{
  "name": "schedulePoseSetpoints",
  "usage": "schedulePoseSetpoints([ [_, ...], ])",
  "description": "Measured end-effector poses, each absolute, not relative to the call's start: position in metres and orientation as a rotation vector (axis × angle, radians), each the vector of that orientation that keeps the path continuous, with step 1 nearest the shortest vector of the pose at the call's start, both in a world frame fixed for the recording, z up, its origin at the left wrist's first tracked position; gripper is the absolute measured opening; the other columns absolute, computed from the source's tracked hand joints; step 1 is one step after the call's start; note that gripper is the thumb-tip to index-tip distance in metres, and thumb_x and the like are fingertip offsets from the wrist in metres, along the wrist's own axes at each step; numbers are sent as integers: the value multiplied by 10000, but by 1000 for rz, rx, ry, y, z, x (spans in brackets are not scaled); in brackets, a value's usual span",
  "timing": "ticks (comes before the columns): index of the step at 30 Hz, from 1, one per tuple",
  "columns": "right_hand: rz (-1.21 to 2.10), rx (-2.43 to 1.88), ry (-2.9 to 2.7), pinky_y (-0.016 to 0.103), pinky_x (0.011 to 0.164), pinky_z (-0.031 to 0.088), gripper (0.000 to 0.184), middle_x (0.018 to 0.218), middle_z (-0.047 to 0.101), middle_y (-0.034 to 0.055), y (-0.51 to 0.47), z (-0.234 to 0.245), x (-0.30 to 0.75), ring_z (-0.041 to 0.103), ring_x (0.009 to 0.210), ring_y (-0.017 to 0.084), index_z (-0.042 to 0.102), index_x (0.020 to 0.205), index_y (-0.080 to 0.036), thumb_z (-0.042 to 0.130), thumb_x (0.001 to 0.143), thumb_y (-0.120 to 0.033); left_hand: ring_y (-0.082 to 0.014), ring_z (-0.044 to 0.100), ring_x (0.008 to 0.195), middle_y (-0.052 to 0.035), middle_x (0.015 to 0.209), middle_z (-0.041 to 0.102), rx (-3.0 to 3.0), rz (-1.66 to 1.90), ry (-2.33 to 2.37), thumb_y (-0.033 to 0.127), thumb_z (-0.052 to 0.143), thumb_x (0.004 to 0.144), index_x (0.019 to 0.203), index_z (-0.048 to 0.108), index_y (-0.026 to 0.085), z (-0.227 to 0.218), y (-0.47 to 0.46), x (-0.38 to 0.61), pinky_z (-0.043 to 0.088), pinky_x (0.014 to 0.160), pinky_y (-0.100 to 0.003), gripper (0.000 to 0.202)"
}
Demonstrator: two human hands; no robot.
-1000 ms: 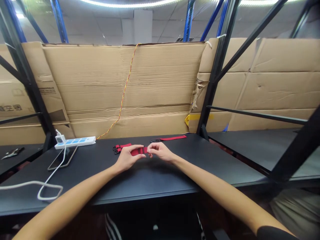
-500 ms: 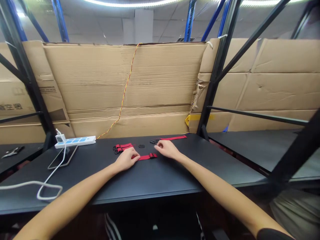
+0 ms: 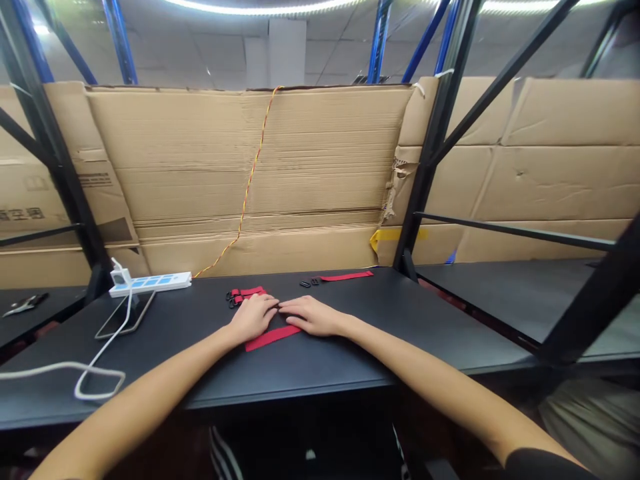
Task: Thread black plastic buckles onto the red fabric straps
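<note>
A red strap [image 3: 270,337] lies slantwise on the black table [image 3: 320,360], its lower left end showing and its upper end hidden under my hands. My left hand [image 3: 253,317] rests palm down on the strap's upper part with fingers stretched out. My right hand [image 3: 311,315] lies flat beside it, fingers extended leftward over the strap, fingertips meeting the left hand. Behind my left hand sits a small heap of red straps with black rings [image 3: 243,294]. Further back right lies another red strap [image 3: 346,275] with black buckles [image 3: 306,283] at its left end.
A white power strip [image 3: 150,283] with a white cable [image 3: 90,373] and a phone [image 3: 125,315] lie at the left. A cardboard wall [image 3: 300,173] and black rack posts [image 3: 425,167] stand behind the table. Scissors [image 3: 23,305] lie on the neighbouring table at far left.
The strap was held pinched between both hands, then laid on the table; now it lies slantwise, nearer me, and both hands have flattened over its upper end.
</note>
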State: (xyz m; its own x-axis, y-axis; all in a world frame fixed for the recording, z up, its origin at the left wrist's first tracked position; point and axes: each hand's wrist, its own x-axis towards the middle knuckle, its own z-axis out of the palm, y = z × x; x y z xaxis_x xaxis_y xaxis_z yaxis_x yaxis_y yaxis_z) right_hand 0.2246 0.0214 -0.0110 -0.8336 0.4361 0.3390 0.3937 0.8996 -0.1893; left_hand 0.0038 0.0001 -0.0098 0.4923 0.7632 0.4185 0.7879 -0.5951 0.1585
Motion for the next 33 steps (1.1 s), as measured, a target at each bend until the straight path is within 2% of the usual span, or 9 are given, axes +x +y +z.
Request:
schedulePoseSetpoints([
  [4,207,-494,-2700,342,1019,393,344,1276,596,87,18,-6,226,544,1173,204,613,1219,-193,456,914,-217,-209,610,902,-50,982,714,-2774,-687,-1387,242,488,885,1011,710,210,-7,4,2,443,851,-320,257],
  [8,116,-642,-2664,370,971,424,335,1211,625,108,26,-3,236,573,1108,219,647,1156,-174,436,897,-154,-183,629,772,-61,887,709,-2782,-881,-1542,239,634,767,1019,709,162,-2,6,0,476,741,-272,273],
  [14,138,-738,-2640,407,925,413,354,1109,612,112,16,-5,228,557,1025,237,640,1099,-188,538,882,-448,-125,572,464,-25,625,648,-2988,-1142,-1820,360,578,802,973,702,121,2,5,-4,473,506,-238,319],
  [17,269,-791,-2601,389,894,412,326,1008,599,77,12,-7,219,546,962,217,646,945,-189,610,821,-489,-125,601,521,-25,627,636,-3072,-1315,-1830,328,559,805,980,696,116,3,4,-3,507,531,-234,307],
  [20,505,-813,-2539,306,757,447,261,885,596,37,14,-8,219,549,811,169,617,870,-180,658,787,-424,-122,619,570,-26,659,649,-3133,-1392,-1755,290,570,791,945,689,119,3,4,-2,534,581,-241,259],
  [23,740,-809,-2436,256,646,441,210,797,606,14,22,-10,224,540,695,140,607,899,-171,654,777,-335,-131,622,522,-14,579,626,-3124,-1387,-1775,293,576,794,912,666,108,3,4,-2,519,517,-232,237],
  [26,770,-847,-2276,263,658,442,184,794,633,26,31,-11,229,551,693,143,633,892,-161,607,796,-316,-135,601,438,-16,532,612,-3087,-1426,-1845,327,569,813,922,649,95,4,2,-3,484,436,-223,269],
  [30,865,-906,-2135,271,631,433,277,716,626,26,39,-13,231,531,617,138,670,849,-143,540,828,-386,-140,636,550,-46,633,656,-3170,-1510,-1696,338,605,796,887,676,104,4,1,-1,532,561,-264,261],
  [33,967,-865,-2143,258,605,412,305,686,608,14,36,-11,230,501,589,128,683,855,-138,553,816,-412,-146,637,628,-35,684,659,-3230,-1541,-1591,330,615,787,959,675,127,2,0,2,535,618,-280,272],
])
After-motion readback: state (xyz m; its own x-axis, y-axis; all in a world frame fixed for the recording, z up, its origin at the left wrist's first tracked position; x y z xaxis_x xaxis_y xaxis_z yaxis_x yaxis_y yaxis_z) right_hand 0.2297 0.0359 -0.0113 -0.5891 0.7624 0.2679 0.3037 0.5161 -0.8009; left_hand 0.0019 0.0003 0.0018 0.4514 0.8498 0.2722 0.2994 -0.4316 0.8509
